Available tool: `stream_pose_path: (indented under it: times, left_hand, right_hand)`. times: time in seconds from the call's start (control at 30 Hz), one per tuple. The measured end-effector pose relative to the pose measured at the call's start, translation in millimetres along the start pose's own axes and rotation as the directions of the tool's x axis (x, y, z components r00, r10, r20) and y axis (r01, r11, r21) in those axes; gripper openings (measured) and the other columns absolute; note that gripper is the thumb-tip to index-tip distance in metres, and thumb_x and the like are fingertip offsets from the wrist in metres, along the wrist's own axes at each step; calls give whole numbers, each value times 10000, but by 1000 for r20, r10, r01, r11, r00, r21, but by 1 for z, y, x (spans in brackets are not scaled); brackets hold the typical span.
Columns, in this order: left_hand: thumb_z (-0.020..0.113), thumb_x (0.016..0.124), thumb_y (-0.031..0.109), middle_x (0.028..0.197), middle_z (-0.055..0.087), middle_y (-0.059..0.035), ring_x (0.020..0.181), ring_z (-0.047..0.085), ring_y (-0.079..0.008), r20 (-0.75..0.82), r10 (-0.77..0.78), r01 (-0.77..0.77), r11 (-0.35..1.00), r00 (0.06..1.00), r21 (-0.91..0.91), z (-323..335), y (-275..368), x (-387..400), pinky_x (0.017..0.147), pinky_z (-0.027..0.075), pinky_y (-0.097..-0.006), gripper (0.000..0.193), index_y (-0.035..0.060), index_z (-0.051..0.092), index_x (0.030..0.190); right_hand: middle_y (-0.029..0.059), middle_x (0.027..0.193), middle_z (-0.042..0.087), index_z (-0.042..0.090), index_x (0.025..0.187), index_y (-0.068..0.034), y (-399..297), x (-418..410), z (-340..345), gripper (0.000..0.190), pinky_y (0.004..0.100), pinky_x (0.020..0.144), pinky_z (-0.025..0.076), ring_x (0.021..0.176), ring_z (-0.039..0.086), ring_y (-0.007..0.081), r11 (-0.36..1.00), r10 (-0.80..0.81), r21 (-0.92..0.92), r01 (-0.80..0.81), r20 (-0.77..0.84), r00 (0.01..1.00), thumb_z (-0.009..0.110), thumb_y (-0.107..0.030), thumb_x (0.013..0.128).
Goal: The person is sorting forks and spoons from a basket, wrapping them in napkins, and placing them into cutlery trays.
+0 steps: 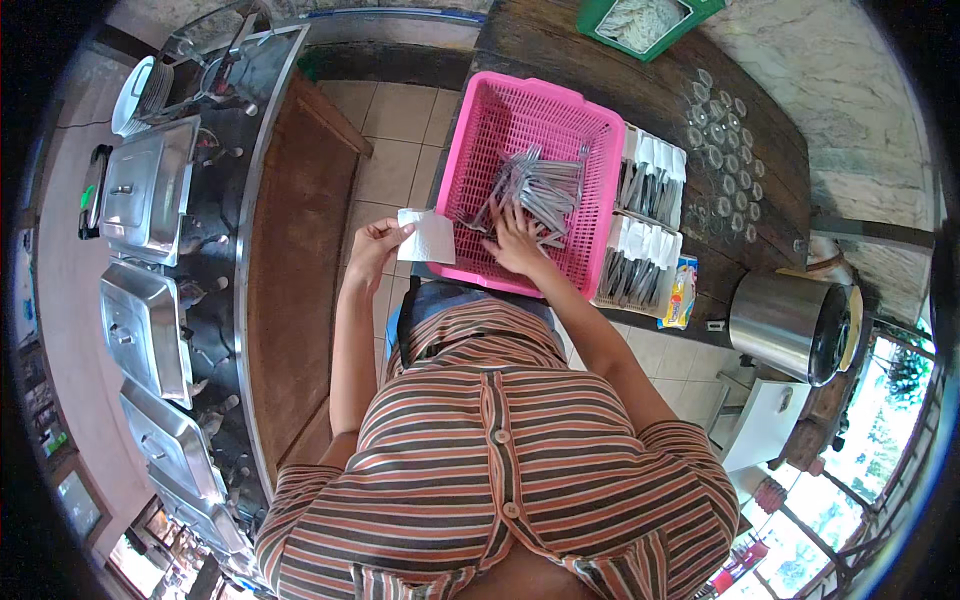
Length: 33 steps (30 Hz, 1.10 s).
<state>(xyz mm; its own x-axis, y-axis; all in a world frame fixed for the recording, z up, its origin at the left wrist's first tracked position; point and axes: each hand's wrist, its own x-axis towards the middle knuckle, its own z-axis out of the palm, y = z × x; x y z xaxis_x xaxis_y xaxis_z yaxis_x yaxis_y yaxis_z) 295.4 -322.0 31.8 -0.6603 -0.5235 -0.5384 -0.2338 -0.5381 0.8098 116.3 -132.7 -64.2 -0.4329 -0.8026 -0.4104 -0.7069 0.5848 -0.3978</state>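
Between the thumb and fingers of my left hand [379,247] is a white paper napkin [426,237], held just off the left rim of a pink plastic basket [611,202]. My right hand [516,244] reaches down inside the basket, its spread fingers on a heap of metal forks and other cutlery [544,187]. Whether those fingers grip a piece cannot be made out. Right of the basket, two light trays hold rows of cutlery wrapped in white napkins [651,180], [641,259].
Many clear glasses [716,142] stand on the dark wooden table [536,49]. A green crate [637,52] is at the back, a yellow-and-blue packet [681,294] beside the trays, and a steel urn [780,322] at the right. Chafing dishes [150,191] line the left counter.
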Motion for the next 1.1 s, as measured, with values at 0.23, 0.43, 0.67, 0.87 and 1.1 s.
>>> stream_pose_path:
  times: [0.23, 0.43, 0.67, 0.87, 1.1]
  left_hand:
    - [717, 761, 161, 582, 481, 73, 522, 377, -19, -42, 2, 0, 998, 999, 56, -2, 12, -2, 488, 279, -184, 170, 85, 587, 681]
    - [714, 765, 175, 568, 468, 83, 502, 357, -15, -23, 36, -35, 998, 999, 55, -1, 13, -2, 471, 254, -184, 177, 90, 584, 680]
    - [711, 766, 167, 605, 525, 64, 525, 399, -18, 4, 19, -19, 999, 1000, 36, 2, 16, 1, 495, 290, -176, 150, 81, 600, 715]
    - [704, 770, 163, 671, 577, 38, 583, 464, -33, 59, 38, -44, 994, 998, 103, 1, 18, 6, 549, 349, -186, 142, 53, 614, 775]
    - [603, 831, 127, 921, 631, -42, 862, 577, -105, 342, -15, 27, 999, 939, -29, 45, 36, -7, 815, 429, -245, 233, -5, 584, 1023]
  right_hand:
    - [103, 1470, 172, 82, 1423, -292, 39, 30, -48, 696, 598, 1021, 94, 1356, 100, 337, 995, 95, 41, -91, -113, 989, 478, -437, 870]
    - [96, 1470, 184, 232, 1385, -368, 79, 48, -82, 595, 574, 1013, 129, 1352, 126, 322, 964, 265, 36, -264, -197, 944, 515, -386, 861]
    - [78, 1472, 181, 310, 1358, -336, 92, 42, -80, 599, 580, 1003, 165, 1350, 131, 306, 976, 213, 5, -219, -257, 943, 581, -323, 824]
    - [173, 1429, 243, 307, 1372, -223, 82, 36, -70, 680, 503, 1031, 219, 1310, 235, 348, 981, 191, 75, -176, -405, 894, 638, -274, 780]
    - [143, 1332, 401, 297, 1368, -100, 2, -34, -78, 694, 385, 1005, 318, 1221, 393, 275, 513, 161, 858, 24, -124, 979, 617, -373, 816]
